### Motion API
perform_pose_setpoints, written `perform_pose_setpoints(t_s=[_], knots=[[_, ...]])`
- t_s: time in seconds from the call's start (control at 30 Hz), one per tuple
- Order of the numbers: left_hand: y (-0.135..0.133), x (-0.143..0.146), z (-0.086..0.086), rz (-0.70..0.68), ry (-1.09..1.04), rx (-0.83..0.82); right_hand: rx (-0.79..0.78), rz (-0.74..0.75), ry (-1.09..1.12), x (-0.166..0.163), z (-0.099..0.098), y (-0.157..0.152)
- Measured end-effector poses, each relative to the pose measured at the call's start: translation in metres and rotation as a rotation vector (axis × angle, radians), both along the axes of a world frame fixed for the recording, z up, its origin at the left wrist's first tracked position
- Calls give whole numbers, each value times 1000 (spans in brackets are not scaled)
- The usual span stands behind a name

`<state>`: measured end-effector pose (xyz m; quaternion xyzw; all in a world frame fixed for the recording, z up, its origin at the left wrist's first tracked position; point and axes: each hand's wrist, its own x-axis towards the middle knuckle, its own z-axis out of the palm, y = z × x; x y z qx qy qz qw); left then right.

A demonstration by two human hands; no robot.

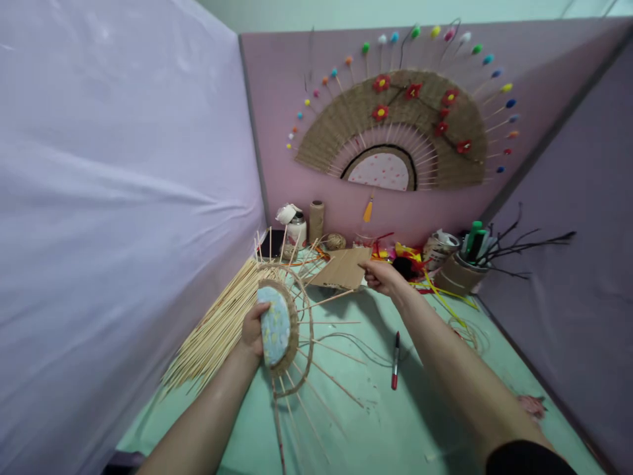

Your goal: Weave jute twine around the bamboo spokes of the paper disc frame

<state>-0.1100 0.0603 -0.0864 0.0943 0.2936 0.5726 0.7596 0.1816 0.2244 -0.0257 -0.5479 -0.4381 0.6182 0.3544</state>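
My left hand [254, 328] grips the flat side of a half-round fan frame [277, 328], its thumb on the blue patterned centre. A brown border edges that centre, and thin sticks spread outward through a curved band [310, 336]. My right hand [380, 277] is closed on the right edge of a brown cardboard piece [341, 269], lifted at the back of the table. Some of the fan's sticks reach toward the cardboard; whether they touch it I cannot tell. A red-and-silver marker [395, 361] lies on the table below my right forearm.
A bundle of thin sticks [217, 323] lies at the left. Along the back stand a white jar [297, 231], a cardboard tube [316, 223], a twine ball [336, 241] and a pot [459, 274] with pens and branches. A large decorated fan [341, 125] hangs on the back wall.
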Motion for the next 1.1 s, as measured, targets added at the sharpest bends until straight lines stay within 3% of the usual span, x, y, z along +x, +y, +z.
perform_pose_setpoints(t_s=[0.1, 0.23, 0.33, 0.43, 0.57, 0.63, 0.77, 0.9, 1.0, 1.1], knots=[[-1, 3, 5, -8, -4, 36, 183, -92, -67, 7, 39, -18], [-5, 8, 14, -24, -30, 76, 841, -210, -485, 29, 88, -60], [-14, 21, 27, -54, -54, 110, 1117, -382, -538, 33, 103, -89], [-37, 43, 42, -121, -122, 167, 1097, -387, -427, 14, 89, -106], [-83, 68, 49, -229, -111, 225, 1011, -74, -474, -50, 51, -115], [-107, 69, 43, -220, -71, 245, 1103, 21, -486, -93, 36, -118], [-140, 43, 24, -32, -24, 254, 1224, 162, -616, -180, 23, -123], [-149, 1, 5, 101, 12, 203, 1139, 255, -803, -243, 12, -122], [-147, -18, -8, 178, 48, 164, 1064, 340, -863, -267, 0, -121], [-144, -22, -15, 218, 35, 188, 1022, 419, -837, -267, -3, -123]])
